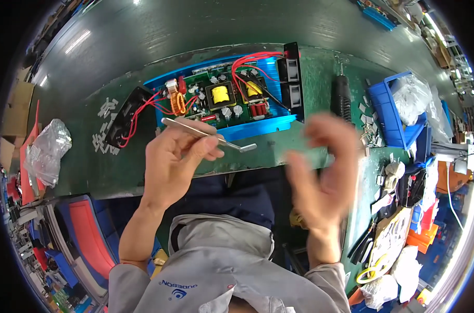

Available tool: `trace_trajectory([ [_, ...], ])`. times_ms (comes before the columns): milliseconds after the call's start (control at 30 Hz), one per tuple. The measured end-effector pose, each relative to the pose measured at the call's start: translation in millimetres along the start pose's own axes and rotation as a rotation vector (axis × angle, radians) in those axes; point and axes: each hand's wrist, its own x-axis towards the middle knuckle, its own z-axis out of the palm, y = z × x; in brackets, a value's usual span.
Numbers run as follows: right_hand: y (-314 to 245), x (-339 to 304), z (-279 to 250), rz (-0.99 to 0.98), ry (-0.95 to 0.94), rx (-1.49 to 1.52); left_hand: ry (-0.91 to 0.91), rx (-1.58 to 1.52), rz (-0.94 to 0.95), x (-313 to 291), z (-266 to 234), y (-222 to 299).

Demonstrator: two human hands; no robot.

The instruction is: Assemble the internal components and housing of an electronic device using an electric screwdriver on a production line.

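My left hand (pixel 169 161) is closed around a slim silver metal bar with a bent end (pixel 229 144), held slantwise just in front of a blue open housing (pixel 265 128). In that housing sits a green circuit board (pixel 198 86) with yellow-wrapped transformers, a copper coil and several capacitors. Red wires run from it to a black end panel (pixel 127 117) on the left and a black panel with fans (pixel 293 83) on the right. My right hand (pixel 328 172), smeared by motion, hovers right of the housing with fingers apart and nothing visible in it.
A black screwdriver-like tool with a coiled cord (pixel 343 96) is right of the housing. Small pale pieces lie on the green bench at left (pixel 105 128) and right (pixel 370 125). A blue bin (pixel 391 112) holds plastic bags. Yellow-handled scissors (pixel 371 272) rest at lower right.
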Motion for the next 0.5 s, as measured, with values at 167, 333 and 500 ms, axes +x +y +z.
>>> trace_trajectory([
  [167,2,14,-72,-0.150,0.218,-0.072,0.010,0.031,0.057,5,-4,6],
  [333,16,-25,-149,-0.279,0.373,-0.163,0.057,0.130,0.015,0,0,7],
  [500,27,-34,-115,-0.281,0.619,-0.322,0.208,0.393,0.141,0,-10,-8],
])
